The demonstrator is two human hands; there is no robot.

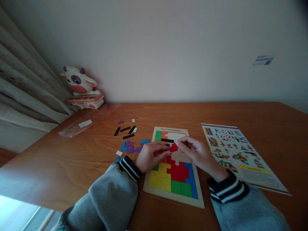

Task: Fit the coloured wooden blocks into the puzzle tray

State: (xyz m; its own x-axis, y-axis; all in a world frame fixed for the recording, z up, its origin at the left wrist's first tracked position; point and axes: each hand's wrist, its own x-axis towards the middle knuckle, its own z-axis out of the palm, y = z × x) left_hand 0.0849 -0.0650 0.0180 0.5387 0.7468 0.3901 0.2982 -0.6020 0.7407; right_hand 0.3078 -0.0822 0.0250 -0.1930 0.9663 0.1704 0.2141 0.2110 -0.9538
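Observation:
A wooden puzzle board [173, 200] lies on the table, its near half filled with yellow, red, green and blue pieces. Over its middle, a small red puzzle piece [173, 147] is pinched between the fingertips of my right hand [196, 153]. My left hand [150, 156] reaches over the board's left edge with fingers bent, their tips at the red piece's left side; both hands seem to hold it. A black bar piece [167, 140] lies across the board just beyond the fingers. Part of the board's left side is hidden beneath my left hand.
Loose purple [130, 149], blue, black and white pieces lie left of the board. To the right is a printed pattern sheet [255, 170]. A clear plastic bag [72, 129] and a cow toy [83, 88] are at the back left, near a curtain [26, 80].

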